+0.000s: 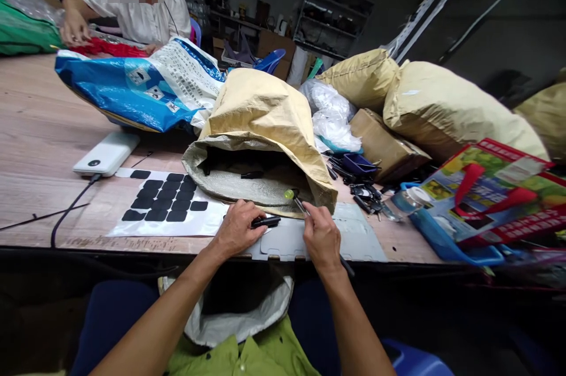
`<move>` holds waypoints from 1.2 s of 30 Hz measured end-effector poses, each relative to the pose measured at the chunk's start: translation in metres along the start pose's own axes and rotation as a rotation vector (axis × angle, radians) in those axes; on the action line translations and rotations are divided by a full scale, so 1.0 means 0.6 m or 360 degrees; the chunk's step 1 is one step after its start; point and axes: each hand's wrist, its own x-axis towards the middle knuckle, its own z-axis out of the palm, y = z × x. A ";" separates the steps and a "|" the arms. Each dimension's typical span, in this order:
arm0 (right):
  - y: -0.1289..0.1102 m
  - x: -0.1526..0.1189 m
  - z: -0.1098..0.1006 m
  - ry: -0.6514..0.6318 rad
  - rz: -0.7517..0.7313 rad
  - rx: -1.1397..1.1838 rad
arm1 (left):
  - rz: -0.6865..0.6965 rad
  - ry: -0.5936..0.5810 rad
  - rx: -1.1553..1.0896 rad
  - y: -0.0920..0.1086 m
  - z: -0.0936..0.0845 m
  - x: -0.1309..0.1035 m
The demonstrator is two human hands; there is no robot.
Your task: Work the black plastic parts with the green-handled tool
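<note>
My left hand is closed around some short black tube-like parts, resting at the table's front edge. My right hand grips a small hammer with a yellow-green tip; its dark handle end sticks out below the wrist. Under both hands lies a flat grey board. Just beyond them a large tan paper sack lies with its mouth facing me, a few dark pieces inside. On my lap another sack with a pale lining gapes upward.
A white power bank with a cable and a sheet of black stickers lie left. Loose black parts, a glass jar and a blue basket stand right. A blue-white bag lies before a co-worker.
</note>
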 end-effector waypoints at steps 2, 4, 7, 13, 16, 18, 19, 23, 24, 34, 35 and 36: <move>0.011 0.014 0.019 0.0010 0.0004 -0.0224 | -0.0004 -0.0017 0.0023 0.001 -0.001 0.000; 0.016 0.020 0.036 0.0010 -0.0026 -0.0383 | -0.0005 -0.0036 0.0034 -0.001 -0.001 0.000; 0.016 0.017 0.051 -0.0011 -0.0045 -0.0498 | 0.0010 -0.0054 0.0025 -0.003 -0.001 0.000; 0.014 0.011 0.053 -0.0025 -0.0041 -0.0542 | 0.0055 -0.0043 0.0033 -0.010 0.001 0.001; 0.016 0.012 0.055 -0.0004 -0.0053 -0.0578 | 0.0082 -0.0009 0.0004 -0.007 -0.004 0.002; 0.017 0.012 0.056 0.0013 -0.0059 -0.0591 | 0.0150 0.0077 -0.0064 0.004 -0.013 -0.004; 0.017 0.012 0.057 0.0017 -0.0063 -0.0589 | 0.0214 0.0130 -0.0115 0.012 -0.020 -0.011; 0.017 0.011 0.057 0.0032 -0.0086 -0.0571 | 0.0539 0.0091 -0.0371 0.050 -0.043 -0.064; 0.018 0.011 0.057 0.0036 -0.0089 -0.0574 | 0.0602 -0.0009 -0.0415 0.056 -0.044 -0.082; 0.018 0.011 0.059 0.0012 -0.0069 -0.0564 | -0.0201 -0.0909 0.0170 -0.017 0.040 -0.198; 0.017 0.011 0.058 0.0009 -0.0065 -0.0560 | -0.0311 -0.0964 0.0216 -0.025 0.048 -0.201; 0.016 0.010 0.057 0.0006 -0.0061 -0.0557 | -0.0403 -0.1005 0.0239 -0.032 0.054 -0.203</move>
